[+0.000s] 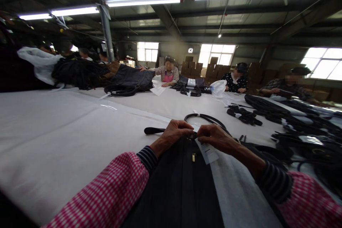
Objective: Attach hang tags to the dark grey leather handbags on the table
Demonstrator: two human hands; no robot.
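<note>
A black bag [171, 188] lies in front of me, with a gold zipper pull [193, 157] on its upper face. At its far end my left hand [176, 132] is closed, thumb and fingertips pinched together. Close beside it, my right hand [216, 137] is also in a pinch. What sits between the fingertips is too small and dark to make out. A white printed tag [210, 153] hangs just below my right fingers. Beyond my hands curves a black handle [208, 117] with a white wrap, and a dark strap end [151, 130] sticks out to the left.
White sheeting covers the table [66, 131]. Black straps [244, 114] and more dark bags [307, 146] are heaped at the right. Across the table, one person [168, 73] reaches to a large dark bag [133, 76]; two other people sit at the far right.
</note>
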